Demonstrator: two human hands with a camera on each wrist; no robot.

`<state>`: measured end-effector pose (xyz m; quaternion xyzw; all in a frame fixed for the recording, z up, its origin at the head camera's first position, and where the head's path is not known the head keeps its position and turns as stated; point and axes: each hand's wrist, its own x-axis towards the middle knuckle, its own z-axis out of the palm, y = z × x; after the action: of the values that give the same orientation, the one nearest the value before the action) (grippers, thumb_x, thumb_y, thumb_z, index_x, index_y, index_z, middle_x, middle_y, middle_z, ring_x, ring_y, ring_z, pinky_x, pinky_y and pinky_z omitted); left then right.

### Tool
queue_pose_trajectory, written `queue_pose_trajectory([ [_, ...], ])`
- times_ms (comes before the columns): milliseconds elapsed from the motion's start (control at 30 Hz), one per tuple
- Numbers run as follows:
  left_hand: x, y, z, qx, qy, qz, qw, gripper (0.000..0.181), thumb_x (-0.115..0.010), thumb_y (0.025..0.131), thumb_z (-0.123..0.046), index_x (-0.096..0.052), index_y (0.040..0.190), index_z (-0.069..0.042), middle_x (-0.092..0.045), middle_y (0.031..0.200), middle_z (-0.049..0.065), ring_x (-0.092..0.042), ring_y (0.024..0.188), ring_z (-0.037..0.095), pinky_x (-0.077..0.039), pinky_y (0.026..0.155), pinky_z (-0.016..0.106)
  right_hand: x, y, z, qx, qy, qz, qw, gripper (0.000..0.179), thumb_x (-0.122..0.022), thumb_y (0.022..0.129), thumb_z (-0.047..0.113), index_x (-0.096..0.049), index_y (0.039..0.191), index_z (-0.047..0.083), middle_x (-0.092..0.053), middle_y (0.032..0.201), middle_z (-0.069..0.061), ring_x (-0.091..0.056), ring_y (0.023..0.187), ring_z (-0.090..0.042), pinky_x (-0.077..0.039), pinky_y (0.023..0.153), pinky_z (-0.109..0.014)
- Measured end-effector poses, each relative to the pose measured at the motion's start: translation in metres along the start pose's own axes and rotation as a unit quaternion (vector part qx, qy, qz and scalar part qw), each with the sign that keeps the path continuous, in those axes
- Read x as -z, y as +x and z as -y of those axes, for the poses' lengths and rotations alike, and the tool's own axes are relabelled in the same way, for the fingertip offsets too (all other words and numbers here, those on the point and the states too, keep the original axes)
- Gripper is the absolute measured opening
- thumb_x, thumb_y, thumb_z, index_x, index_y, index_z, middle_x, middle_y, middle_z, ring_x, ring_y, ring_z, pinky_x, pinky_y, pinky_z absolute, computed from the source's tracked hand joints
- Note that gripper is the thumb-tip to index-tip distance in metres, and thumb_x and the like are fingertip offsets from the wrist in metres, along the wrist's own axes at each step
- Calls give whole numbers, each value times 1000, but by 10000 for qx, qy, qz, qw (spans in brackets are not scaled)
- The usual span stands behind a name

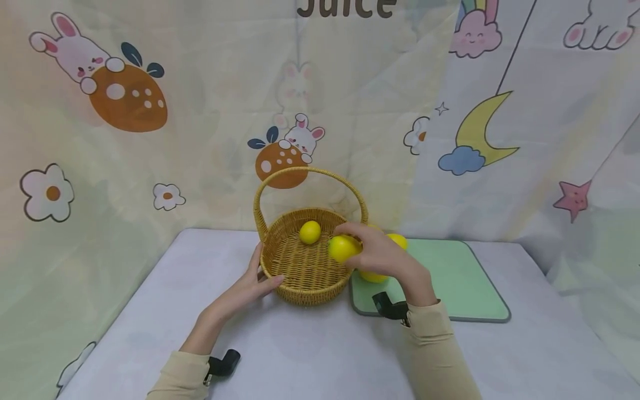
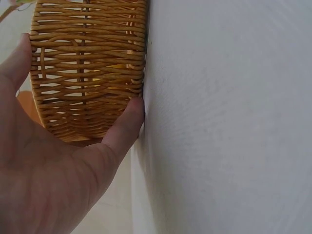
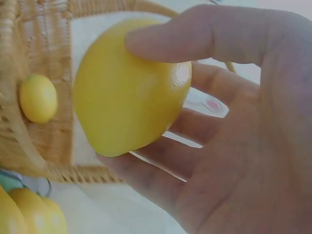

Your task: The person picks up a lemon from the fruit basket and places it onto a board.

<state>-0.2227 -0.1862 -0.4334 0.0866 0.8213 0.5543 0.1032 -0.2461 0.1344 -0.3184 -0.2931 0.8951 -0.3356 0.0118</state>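
My right hand (image 1: 381, 253) holds a yellow lemon (image 1: 342, 248) over the right side of a round wicker basket (image 1: 305, 295). In the right wrist view the thumb lies on top of the held lemon (image 3: 131, 97) and the other fingers are behind and below it. A smaller lemon (image 1: 310, 232) rests inside the basket, near its back wall. My left hand (image 1: 247, 289) holds the basket's left front side, its thumb by the front rim. In the left wrist view its fingers span the woven wall (image 2: 90, 73), one fingertip right by the tabletop.
A green board (image 1: 460, 278) with a grey edge lies right of the basket. More yellow fruits (image 1: 397, 240) sit on its left part, partly hidden by my right hand. The basket's arched handle (image 1: 310, 169) rises before a patterned cloth backdrop (image 1: 215, 111). White cloth (image 1: 300, 350) covers the table.
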Motion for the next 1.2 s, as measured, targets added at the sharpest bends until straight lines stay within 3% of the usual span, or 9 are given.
queue_pose_trajectory([
  [233, 0, -1, 0, -92, -48, 25, 9999, 104, -64, 93, -49, 22, 152, -46, 14, 167, 2, -7, 154, 41, -18, 119, 66, 24, -16, -13, -347, 212, -78, 9991, 54, -71, 77, 5, -62, 128, 19, -63, 123, -2, -56, 107, -27, -49, 89, -41],
  [567, 0, 0, 2, -145, -20, 27, 9999, 103, -64, 93, -49, 21, 152, -47, 13, 167, 1, -8, 154, 42, -18, 118, 67, 41, -26, -48, -816, 53, -268, 9963, 55, -70, 74, 4, -61, 127, 14, -62, 127, -12, -57, 104, -31, -50, 80, -36],
  [900, 1, 0, 1, -134, -14, 31, 9999, 101, -63, 94, -46, 20, 152, -47, 14, 167, -1, -8, 154, 41, -18, 119, 66, 39, -27, -80, -1419, -547, 68, 9883, 59, -65, 71, 4, -59, 130, 7, -60, 128, -20, -54, 100, -31, -48, 77, -35],
  [1200, 1, 0, 1, -103, -25, 48, 9999, 101, -62, 94, -47, 21, 151, -47, 18, 166, -3, -5, 154, 41, -15, 120, 64, 28, -27, -108, -1736, -471, 325, 9832, 60, -63, 72, 2, -59, 131, 6, -56, 135, -21, -52, 111, -34, -49, 90, -47],
])
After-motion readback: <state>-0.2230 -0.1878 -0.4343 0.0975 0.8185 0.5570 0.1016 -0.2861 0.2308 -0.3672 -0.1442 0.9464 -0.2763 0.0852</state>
